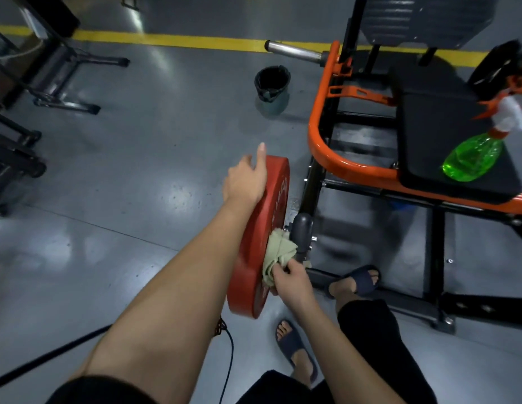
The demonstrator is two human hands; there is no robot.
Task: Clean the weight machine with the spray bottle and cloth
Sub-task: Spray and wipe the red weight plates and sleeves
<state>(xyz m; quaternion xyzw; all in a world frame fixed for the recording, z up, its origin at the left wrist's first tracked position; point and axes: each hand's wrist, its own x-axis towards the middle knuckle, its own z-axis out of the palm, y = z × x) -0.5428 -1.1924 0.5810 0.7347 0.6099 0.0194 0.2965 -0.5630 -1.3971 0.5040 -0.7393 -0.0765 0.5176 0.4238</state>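
Your left hand (pixel 246 182) rests on the top edge of the red plate (pixel 245 290). Its fingers are mostly straight and loose, and one points out past the rim. Your right hand (pixel 292 282) has its fingers curled tight round the green cloth (pixel 278 252). The cloth is pressed on the plate's face, right beside the grey hub (pixel 303 228). The spray bottle (pixel 472 158) lies on its side on the black seat (pixel 440 123), well apart from both hands.
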